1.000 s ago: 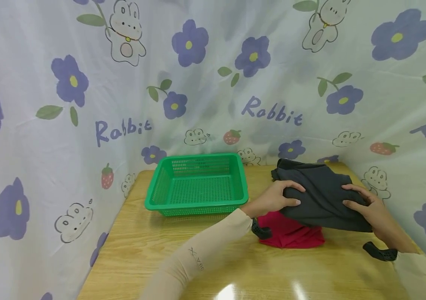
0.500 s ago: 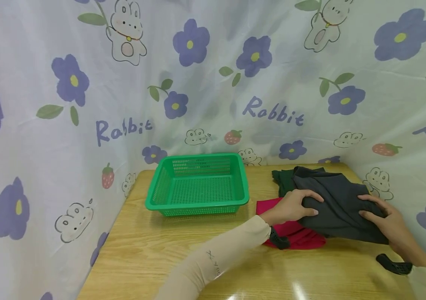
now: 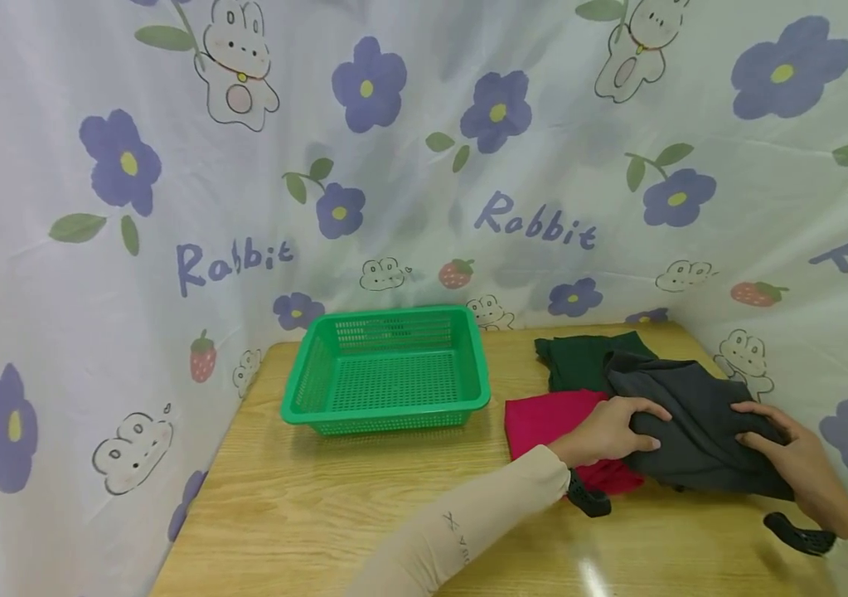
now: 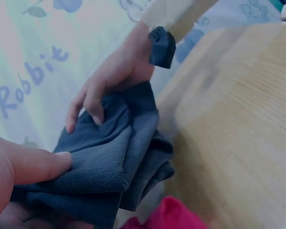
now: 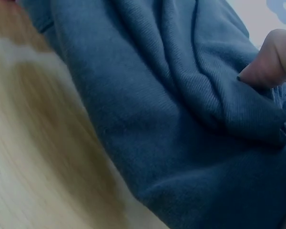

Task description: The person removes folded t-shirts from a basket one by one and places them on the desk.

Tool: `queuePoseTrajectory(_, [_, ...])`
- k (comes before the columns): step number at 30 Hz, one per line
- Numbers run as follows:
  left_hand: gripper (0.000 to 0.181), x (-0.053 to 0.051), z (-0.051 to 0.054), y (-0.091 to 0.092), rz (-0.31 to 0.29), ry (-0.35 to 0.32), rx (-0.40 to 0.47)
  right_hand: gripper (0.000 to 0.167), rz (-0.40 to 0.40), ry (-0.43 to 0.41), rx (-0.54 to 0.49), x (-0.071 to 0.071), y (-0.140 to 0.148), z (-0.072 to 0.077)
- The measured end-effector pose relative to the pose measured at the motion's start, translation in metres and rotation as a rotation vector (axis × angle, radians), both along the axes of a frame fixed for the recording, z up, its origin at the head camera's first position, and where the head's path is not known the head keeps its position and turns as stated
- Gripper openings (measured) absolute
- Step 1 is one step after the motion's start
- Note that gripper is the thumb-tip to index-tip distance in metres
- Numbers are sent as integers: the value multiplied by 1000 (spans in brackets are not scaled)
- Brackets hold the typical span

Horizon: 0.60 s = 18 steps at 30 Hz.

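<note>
A bundle of folded dark grey cloth point(image 3: 700, 427) is held between both hands at the right of the table in the head view. My left hand point(image 3: 613, 429) pinches its left edge; in the left wrist view the thumb point(image 4: 40, 165) lies on top and fingers are partly hidden underneath. On the opposite edge, my right hand point(image 3: 797, 452) grips the cloth, with a digit pressing into its folds in the right wrist view. Under and beside the left forearm lies a red cloth point(image 3: 543, 414), partly covered. Behind it is a folded dark green cloth point(image 3: 580, 358), overlapped by the grey one.
A green plastic basket point(image 3: 386, 417) with perforated walls stands at the back left, nothing in it. The wooden table point(image 3: 304, 514) meets a rabbit-and-flower printed curtain point(image 3: 409, 191) at the back and sides.
Both hands have moved the grey cloth rightward and toward the person, and lower. More of the green cloth and the red cloth has come into sight.
</note>
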State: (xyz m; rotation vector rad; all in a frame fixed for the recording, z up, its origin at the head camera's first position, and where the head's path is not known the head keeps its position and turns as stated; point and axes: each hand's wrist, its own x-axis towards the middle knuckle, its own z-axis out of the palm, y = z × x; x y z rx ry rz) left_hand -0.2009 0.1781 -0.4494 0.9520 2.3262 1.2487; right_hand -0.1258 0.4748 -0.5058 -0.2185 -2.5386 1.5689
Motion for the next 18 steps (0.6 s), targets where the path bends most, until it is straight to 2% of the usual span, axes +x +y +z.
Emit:
queuePoseTrajectory(6, [38, 3, -14, 11, 29, -130, 23, 54, -3, -21, 75, 1, 12, -6])
queuePoseTrajectory(12, [38, 4, -24, 19, 68, -187, 19, 57, 3, -96, 75, 0, 19, -9])
queuePoseTrajectory(18, [37, 6, -32, 24, 74, -250, 33, 58, 27, -114, 93, 0, 26, -12])
